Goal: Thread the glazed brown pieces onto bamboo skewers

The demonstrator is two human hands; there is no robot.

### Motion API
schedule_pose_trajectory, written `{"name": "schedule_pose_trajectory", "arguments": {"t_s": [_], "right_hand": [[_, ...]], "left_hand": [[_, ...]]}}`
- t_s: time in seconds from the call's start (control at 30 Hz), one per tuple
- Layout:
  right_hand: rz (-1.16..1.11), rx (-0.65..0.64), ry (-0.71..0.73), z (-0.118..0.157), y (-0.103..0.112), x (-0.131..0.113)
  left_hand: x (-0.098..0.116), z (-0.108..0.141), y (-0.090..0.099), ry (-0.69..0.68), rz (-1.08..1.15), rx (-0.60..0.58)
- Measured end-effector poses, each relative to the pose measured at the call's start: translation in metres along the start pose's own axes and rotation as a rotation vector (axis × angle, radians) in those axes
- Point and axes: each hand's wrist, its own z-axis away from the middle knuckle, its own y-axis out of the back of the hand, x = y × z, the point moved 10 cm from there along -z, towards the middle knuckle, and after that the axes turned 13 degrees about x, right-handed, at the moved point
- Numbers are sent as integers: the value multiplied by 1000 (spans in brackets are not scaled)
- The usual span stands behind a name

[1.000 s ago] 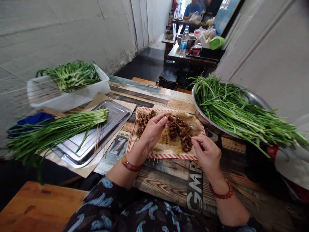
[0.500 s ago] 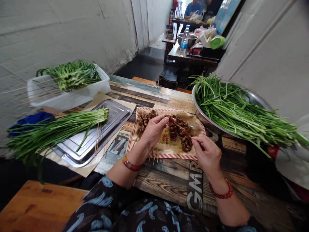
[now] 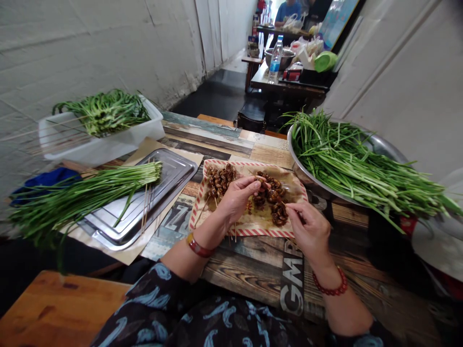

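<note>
A paper-lined tray [image 3: 195,212] with a red-striped rim holds several wooden skewers of dark brown, glossy food pieces [image 3: 221,179]. Over its middle, my left hand [image 3: 240,195] is closed in a pinch around a small brown food piece, mostly hidden by the fingers. My right hand [image 3: 309,224] pinches the near end of a bamboo skewer at the tray's right side. Dark glazed food [image 3: 279,213] lies just left of those fingertips. The skewer seems to run up and left towards my left fingers.
On the left, green stalks [image 3: 108,188] and thin skewers lie across a metal tray [image 3: 181,171]. Behind stands a white bin [image 3: 126,137] of greens. A steel bowl [image 3: 387,142] heaped with long green stalks is at the right. A person [image 3: 289,12] is far back.
My left hand has shifted slightly right and down, uncovering more of the skewered food at the tray's left. My right hand keeps its pinch, nearly unmoved.
</note>
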Motion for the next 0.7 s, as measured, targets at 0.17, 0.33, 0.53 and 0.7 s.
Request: {"name": "schedule_pose_trajectory", "arguments": {"t_s": [0.17,0.33,0.53,0.7], "right_hand": [[-2,-3,-14,-1,0,2],[-4,-8,-18,0,-1,2],[20,-10,-42,-3,2,7],[68,81,-114,-9,18,24]], "left_hand": [[-3,-1,1,7,-12,20],[-6,0,-1,6,-17,8],[-4,-1,0,10,-45,-9],[15,-6,6,-163,-275,-30]]}}
